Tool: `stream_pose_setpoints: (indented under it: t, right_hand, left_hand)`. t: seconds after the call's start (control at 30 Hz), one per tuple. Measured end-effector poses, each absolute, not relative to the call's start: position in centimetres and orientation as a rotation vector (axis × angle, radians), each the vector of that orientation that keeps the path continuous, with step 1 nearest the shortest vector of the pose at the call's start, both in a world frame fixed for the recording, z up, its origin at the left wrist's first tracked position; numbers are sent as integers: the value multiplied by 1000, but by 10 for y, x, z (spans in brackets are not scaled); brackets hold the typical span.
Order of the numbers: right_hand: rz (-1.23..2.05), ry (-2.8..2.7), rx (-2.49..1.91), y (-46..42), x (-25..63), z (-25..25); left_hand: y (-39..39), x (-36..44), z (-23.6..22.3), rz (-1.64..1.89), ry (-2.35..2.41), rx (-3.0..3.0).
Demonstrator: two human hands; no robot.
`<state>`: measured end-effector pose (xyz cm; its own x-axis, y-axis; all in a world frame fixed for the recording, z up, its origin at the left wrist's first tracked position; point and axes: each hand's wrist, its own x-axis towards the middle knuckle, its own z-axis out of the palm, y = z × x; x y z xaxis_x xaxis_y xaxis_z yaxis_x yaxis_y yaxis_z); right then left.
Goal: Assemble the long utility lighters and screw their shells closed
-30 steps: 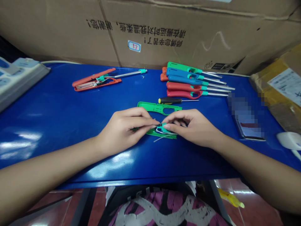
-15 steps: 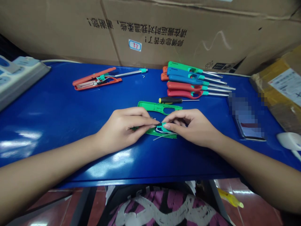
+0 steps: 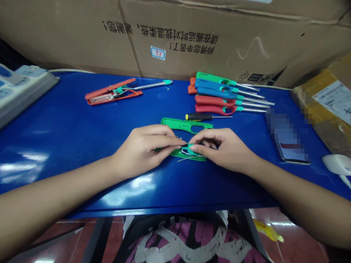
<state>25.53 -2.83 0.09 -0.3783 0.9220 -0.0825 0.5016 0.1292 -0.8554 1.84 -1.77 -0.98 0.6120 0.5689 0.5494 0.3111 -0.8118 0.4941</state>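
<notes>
We pinched, it seemed, a small black part (image 3: 185,145) between the fingers (image 3: 170,141) of our left hand (image 3: 145,149); our right hand (image 3: 226,149) gripped the teal piece (image 3: 188,148); both sat over a green lighter half-shell (image 3: 177,153) on the blue worktop (image 3: 68,138).

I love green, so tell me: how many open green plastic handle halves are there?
2 visible: a hollow green plastic half lies near the black-and-yellow screwdriver; a partly covered green half is beneath the left hand and right hand, which could hide more.

the head view looks forward and down from above the table (image 3: 68,131).
</notes>
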Motion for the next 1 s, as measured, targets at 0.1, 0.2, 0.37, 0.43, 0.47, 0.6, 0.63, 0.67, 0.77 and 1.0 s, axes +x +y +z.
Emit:
stream_pose_setpoints:
  t: [0.1, 0.2, 0.37, 0.43, 0.47, 0.6, 0.63, 0.67, 0.77, 1.0]
  right_hand:
    - [1183, -1919, -1381, -29, 255, 0]
    - [1158, -1922, -1385, -28, 255, -4]
    - [1051, -1973, -1359, -29, 254, -13]
    - [987, -2020, -1337, -30, 254, -13]
    - [959, -2045, -1323, -31, 254, -12]
    - [879, -2143, -1261, -33, 257, -5]
    - [849, -2173, -1241, -34, 258, -3]
    - [813, -2208, -1219, -34, 260, -1]
    - [732, -2321, -1200, -34, 263, 2]
    - [788, -2429, -1199, -36, 267, 0]
  left_hand:
    - [-16, 18, -10, 1027, 707, 2533]
    - [-13, 16, -10, 965, 733, 2598]
    - [-13, 11, -8, 844, 767, 2671]
    - [-13, 10, -8, 805, 779, 2684]
    - [-13, 10, -7, 793, 784, 2686]
    - [-13, 11, -7, 781, 784, 2670]
    - [-13, 11, -7, 778, 780, 2666]
    - [-13, 11, -7, 773, 778, 2661]
    - [-13, 10, -8, 762, 775, 2650]
    - [-10, 9, -6, 720, 746, 2632]
